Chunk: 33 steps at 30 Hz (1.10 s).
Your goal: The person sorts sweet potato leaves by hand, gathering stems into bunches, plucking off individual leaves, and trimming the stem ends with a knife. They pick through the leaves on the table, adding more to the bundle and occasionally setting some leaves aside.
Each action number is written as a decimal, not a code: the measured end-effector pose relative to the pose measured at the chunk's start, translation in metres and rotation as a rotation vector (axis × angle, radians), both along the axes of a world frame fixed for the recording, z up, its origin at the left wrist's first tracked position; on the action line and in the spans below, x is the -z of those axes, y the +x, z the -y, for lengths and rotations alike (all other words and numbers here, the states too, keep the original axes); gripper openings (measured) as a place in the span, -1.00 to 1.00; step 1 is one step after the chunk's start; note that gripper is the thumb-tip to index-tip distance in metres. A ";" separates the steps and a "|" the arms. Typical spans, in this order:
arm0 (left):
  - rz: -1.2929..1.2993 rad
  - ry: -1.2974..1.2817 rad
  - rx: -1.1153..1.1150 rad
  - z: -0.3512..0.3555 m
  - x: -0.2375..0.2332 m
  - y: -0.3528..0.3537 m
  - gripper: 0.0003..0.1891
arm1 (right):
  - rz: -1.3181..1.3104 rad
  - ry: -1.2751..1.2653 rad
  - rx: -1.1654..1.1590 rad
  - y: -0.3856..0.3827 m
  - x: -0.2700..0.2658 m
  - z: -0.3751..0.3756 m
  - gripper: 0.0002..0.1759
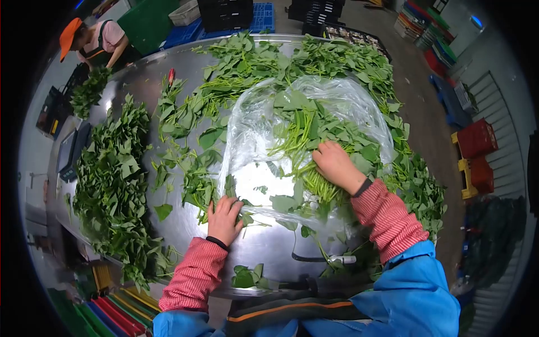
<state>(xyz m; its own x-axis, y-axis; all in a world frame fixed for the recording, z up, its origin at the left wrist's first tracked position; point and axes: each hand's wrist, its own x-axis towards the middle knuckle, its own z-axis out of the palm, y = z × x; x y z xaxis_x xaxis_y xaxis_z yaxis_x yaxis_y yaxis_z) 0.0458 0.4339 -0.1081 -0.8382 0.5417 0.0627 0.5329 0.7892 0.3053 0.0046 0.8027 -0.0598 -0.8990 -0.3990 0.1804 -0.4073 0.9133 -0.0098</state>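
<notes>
A clear plastic bag [247, 129] lies spread on the metal table [269, 247], with leafy green stems [303, 132] inside it. My right hand [337, 165] rests on the bunch of stems at the bag's right side, its fingers curled around some of them. At the bag's near left edge is my left hand [224, 219], fingers slightly apart and touching the plastic and a few stems; whether it pinches the film cannot be made out. Loose greens [196, 168] lie left of the bag, and more greens [348, 59] line its far side.
A long heap of greens [115, 185] covers the table's left side. A co-worker in an orange cap [71, 38] handles greens at the far left. A black tool with a pale handle [342, 259] lies near the front edge. Black crates [224, 16] stand behind the table.
</notes>
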 end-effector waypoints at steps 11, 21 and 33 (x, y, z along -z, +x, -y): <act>0.089 0.095 -0.091 -0.015 -0.006 0.005 -0.44 | -0.092 0.081 -0.110 -0.037 -0.094 -0.001 -0.75; 0.057 0.104 -0.139 -0.022 -0.003 0.006 -0.48 | -0.049 0.262 -0.323 -0.085 0.007 0.046 -0.78; 0.061 0.061 -0.112 -0.016 0.001 0.008 -0.45 | 0.206 -0.254 -0.126 -0.084 -0.050 -0.010 -0.58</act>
